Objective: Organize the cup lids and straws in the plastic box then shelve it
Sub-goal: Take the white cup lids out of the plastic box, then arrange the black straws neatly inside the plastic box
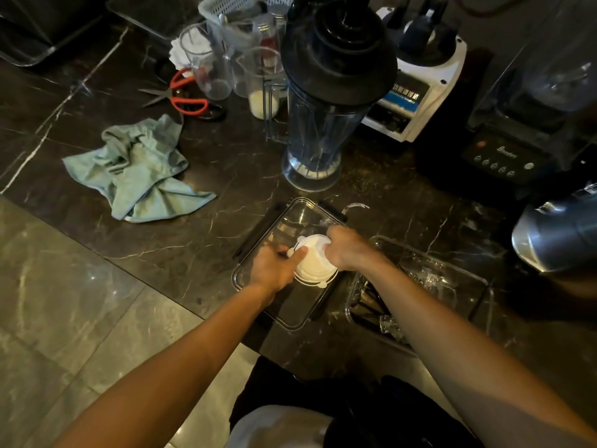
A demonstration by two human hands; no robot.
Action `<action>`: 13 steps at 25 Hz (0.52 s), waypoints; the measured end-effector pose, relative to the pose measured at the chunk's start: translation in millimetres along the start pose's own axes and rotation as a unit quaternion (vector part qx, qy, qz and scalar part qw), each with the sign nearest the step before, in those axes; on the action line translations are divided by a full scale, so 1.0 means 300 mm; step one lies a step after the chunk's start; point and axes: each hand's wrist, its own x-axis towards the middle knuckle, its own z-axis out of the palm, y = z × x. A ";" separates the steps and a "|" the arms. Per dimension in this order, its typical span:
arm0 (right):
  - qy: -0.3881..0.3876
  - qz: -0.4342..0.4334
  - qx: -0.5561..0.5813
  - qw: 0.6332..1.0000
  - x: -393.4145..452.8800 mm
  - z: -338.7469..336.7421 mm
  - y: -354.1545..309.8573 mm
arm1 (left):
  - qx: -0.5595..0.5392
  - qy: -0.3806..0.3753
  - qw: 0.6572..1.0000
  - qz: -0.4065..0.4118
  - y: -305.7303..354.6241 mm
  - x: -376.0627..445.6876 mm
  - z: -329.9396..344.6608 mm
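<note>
A stack of white cup lids (314,263) is held between both hands above a flat clear plastic tray, apparently the box's lid (298,213), lying on the dark marble counter. My left hand (274,268) grips the stack from the left, thumb on top. My right hand (347,248) grips it from the right. To the right sits the clear plastic box (458,263), with dark straws in clear wrappers (374,308) inside it. My right forearm crosses over the box and hides part of it.
A blender jar (323,124) with a black lid stands just behind the tray. Further back are measuring cups (206,66), red-handled scissors (187,98) and a green cloth (139,169). Blender bases (416,88) and a steel jug (555,234) stand at the right. The counter edge runs diagonally at the left.
</note>
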 end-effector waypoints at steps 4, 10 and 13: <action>0.025 -0.008 0.025 0.999 0.002 0.029 -0.013 | 0.019 0.023 0.999 0.034 -0.004 0.020 -0.018; 0.091 -0.071 0.007 0.993 -0.095 -0.011 -0.034 | 0.121 0.035 0.990 0.061 0.028 0.033 -0.058; 0.160 -0.104 0.074 0.979 -0.201 -0.084 0.048 | 0.159 0.065 0.976 0.134 0.077 0.021 -0.038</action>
